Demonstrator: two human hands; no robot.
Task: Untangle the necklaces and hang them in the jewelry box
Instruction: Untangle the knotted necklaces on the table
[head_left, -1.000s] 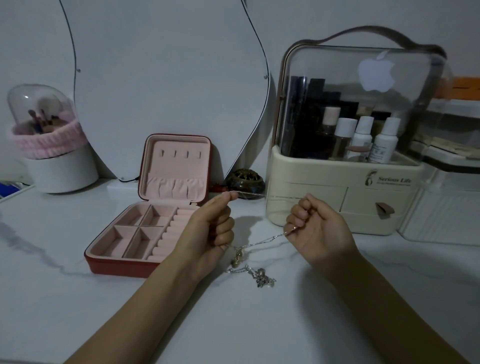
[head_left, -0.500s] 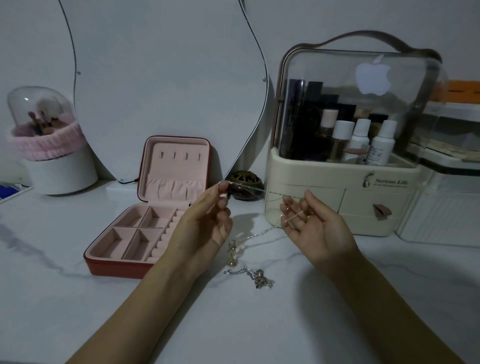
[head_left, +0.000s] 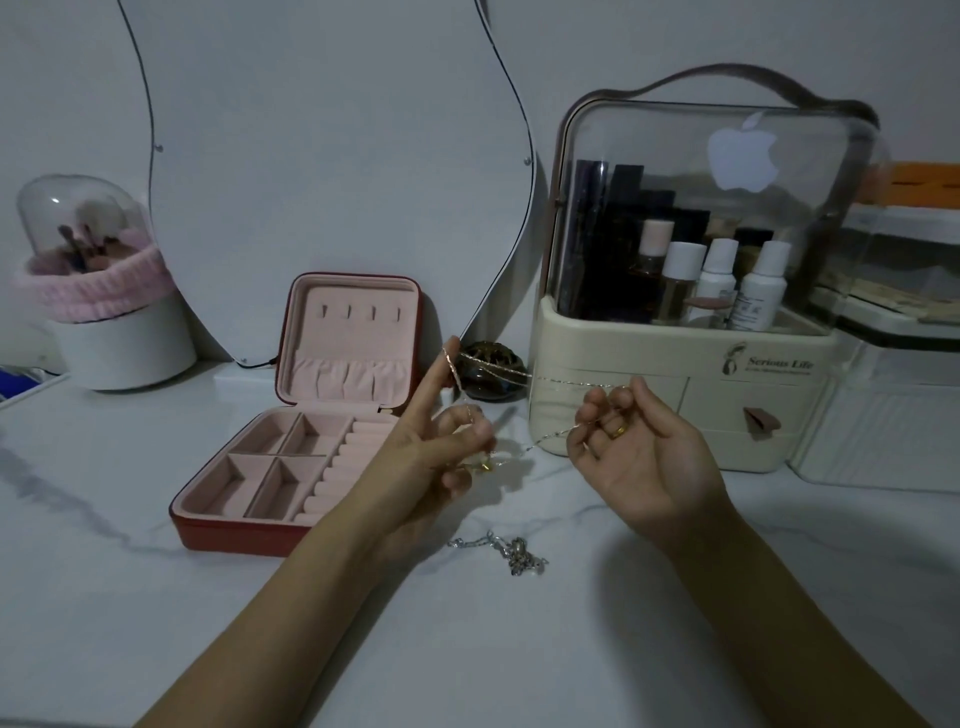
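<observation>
None of the hanging is done yet, as far as can be judged: the jewelry box (head_left: 291, 441) sits open on the marble table (head_left: 156, 623) with its lid upright, and the four small hooks (head_left: 361, 313) in the lid carry nothing. The work is in the untangling stage. A thin gold chain (head_left: 545, 378) is stretched in the air between the two hands, just in front of the box and a cream cosmetics organiser (head_left: 680, 395), while a second, silver necklace (head_left: 506, 553) lies in a loose heap on the table below and between the wrists; whether the two are fully apart or joined by some strand is too fine to tell. What is left seems to be freeing the gold chain, hanging it on a hook, then doing the same with the silver one. The left hand (head_left: 441, 447) is raised with its index finger pointing up and the chain looped over the fingertip, the other fingers curled in and pinching a lower run of chain near a small gold pendant (head_left: 485, 466). The right hand (head_left: 639, 452) is turned palm up, its fingers bent with the chain running across and hooked round them, so it grasps the chain lightly rather than clenching it. Both forearms reach in from the bottom edge, well clear of the table.
</observation>
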